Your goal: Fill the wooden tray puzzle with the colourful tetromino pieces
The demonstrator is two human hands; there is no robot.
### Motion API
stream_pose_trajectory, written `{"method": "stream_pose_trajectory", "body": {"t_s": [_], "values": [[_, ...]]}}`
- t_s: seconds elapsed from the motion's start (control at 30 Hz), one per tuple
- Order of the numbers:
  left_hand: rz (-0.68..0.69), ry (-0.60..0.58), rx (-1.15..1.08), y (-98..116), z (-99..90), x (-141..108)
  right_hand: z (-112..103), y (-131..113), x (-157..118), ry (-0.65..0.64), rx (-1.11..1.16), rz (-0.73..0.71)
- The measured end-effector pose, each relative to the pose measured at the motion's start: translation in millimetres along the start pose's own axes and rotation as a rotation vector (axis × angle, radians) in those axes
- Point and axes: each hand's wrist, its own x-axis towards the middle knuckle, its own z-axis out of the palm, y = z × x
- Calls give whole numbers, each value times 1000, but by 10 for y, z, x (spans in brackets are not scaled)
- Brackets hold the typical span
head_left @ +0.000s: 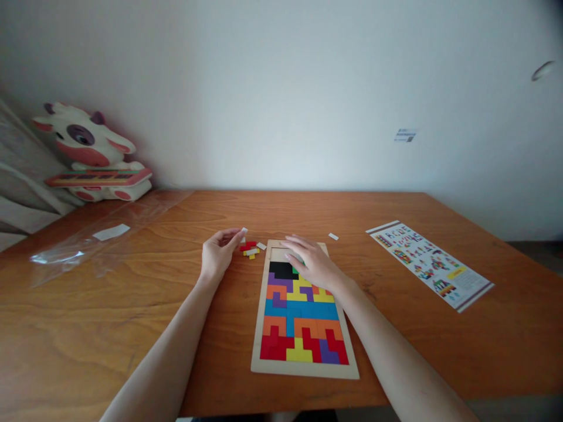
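Observation:
A wooden puzzle board (259,351) lies on the table, filled over most of its length with coloured interlocking blocks. My left hand (220,252), left of the board's far end, pinches a small white piece (244,230) between thumb and fingertips. Below and beside those fingertips is a small pile of loose red, yellow and white pieces (251,252). My right hand (311,262) reaches over the far end of the board, its fingers stretched out and thumb apart. It partly covers the black, green and yellow blocks there. Nothing shows in its grasp.
A lone white piece (333,236) lies right of the board's far end. Further right is a printed instruction sheet (431,264). On the left are a clear plastic bag (74,249) and a cow-shaped toy keyboard (101,155). The wall (299,105) bounds the wooden table (387,346) at the back.

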Motion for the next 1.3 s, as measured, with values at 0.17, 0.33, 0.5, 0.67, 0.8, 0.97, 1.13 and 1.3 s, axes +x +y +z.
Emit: {"method": "stream_pose_trajectory", "body": {"t_s": [0.17,0.33,0.5,0.67,0.8,0.97,1.13,1.3], "values": [[20,9,105,-25,-46,27,69,126,-15,-68,-40,54],[76,-51,365,44,-60,-7,58,104,-25,-59,-10,26],[189,-42,587,12,-174,16,23,27,-56,-93,-20,-1],[306,-92,806,-73,-273,58,12,0,-56,-95,-5,13],[465,-183,889,-74,-244,46,17,-23,-44,-83,-25,13],[602,-339,875,-22,-179,-15,13,-44,-37,-66,-20,29],[604,-492,802,24,-162,-48,-9,-38,-30,-47,77,79],[545,-495,731,13,-194,-36,-24,67,-15,75,339,224]]}}
